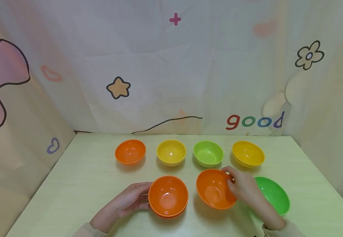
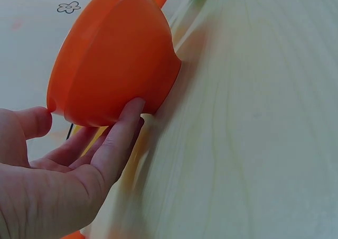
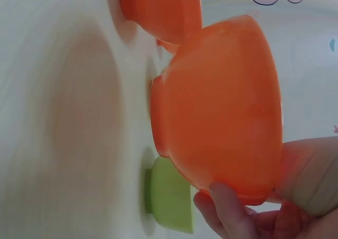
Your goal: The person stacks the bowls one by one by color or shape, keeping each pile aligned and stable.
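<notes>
Two nested orange bowls (image 1: 168, 194) stand on the table, front centre; the lower one shows only as a thin edge beneath the upper. My left hand (image 1: 134, 199) is at their left side. In the left wrist view, its thumb is at the rim and its fairly straight fingers (image 2: 132, 115) touch the outer wall. My right hand (image 1: 242, 184) grips another orange bowl (image 1: 214, 187) by its right rim, thumb inside and fingers outside. This bowl is tilted and held above the table, its shadow below it in the right wrist view.
Along the back stand an orange bowl (image 1: 130, 152), a yellow bowl (image 1: 171, 152), a light green bowl (image 1: 208, 153) and a deeper yellow bowl (image 1: 248, 154). A green bowl (image 1: 273, 196) sits at right, partly behind my right forearm. A printed cloth (image 1: 159, 65) hangs behind the table (image 1: 70, 184).
</notes>
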Tool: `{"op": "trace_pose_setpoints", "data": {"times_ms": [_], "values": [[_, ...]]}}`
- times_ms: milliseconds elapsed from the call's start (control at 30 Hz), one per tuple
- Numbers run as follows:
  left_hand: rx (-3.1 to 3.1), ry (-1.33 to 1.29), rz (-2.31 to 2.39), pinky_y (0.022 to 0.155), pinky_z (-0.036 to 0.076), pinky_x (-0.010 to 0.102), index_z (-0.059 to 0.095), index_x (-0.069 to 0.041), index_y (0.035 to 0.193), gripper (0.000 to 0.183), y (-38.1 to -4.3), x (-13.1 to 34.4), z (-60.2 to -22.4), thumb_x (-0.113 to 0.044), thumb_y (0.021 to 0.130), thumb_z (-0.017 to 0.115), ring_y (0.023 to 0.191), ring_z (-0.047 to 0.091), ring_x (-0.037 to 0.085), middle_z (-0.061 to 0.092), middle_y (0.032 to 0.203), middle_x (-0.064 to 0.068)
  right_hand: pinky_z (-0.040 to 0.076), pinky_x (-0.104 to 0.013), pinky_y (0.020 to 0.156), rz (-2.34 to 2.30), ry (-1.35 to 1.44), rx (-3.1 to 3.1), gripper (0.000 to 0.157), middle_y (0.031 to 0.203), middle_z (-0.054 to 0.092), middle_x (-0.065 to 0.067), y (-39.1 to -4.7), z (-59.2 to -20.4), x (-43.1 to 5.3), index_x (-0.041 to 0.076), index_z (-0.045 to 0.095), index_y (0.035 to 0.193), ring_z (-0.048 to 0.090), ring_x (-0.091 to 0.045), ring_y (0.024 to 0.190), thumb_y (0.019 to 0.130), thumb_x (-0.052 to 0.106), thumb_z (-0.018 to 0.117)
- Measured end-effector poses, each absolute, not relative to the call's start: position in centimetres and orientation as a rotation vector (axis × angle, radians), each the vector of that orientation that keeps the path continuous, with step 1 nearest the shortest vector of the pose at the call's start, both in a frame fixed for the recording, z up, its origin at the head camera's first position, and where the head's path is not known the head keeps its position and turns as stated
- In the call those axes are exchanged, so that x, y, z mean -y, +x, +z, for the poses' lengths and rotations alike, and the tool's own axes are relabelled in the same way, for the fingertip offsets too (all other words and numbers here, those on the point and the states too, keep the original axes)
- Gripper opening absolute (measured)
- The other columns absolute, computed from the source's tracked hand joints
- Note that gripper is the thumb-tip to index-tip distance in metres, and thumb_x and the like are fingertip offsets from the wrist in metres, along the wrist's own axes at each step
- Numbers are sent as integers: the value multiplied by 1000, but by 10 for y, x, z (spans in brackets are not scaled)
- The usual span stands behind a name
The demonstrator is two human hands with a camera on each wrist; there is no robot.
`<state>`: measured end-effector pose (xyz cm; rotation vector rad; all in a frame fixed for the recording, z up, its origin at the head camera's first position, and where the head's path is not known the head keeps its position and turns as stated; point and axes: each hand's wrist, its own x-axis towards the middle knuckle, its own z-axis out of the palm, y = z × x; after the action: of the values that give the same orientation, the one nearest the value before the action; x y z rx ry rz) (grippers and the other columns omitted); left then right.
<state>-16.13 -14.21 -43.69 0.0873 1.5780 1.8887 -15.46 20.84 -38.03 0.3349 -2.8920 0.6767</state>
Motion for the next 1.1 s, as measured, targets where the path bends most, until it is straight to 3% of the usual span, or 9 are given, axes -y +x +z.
{"op": "trace_pose_setpoints", "data": {"times_ms": [1100], "values": [[-1557, 113, 1907, 81, 53, 34, 45, 2, 133, 51, -160, 143, -436, -33, 95, 47, 95, 62, 17, 62, 116, 8, 40, -22, 46, 707, 439, 2948, 26, 68, 58, -2, -178, -345, -160, 10, 64, 104, 43, -13, 50, 80, 0, 59]]}}
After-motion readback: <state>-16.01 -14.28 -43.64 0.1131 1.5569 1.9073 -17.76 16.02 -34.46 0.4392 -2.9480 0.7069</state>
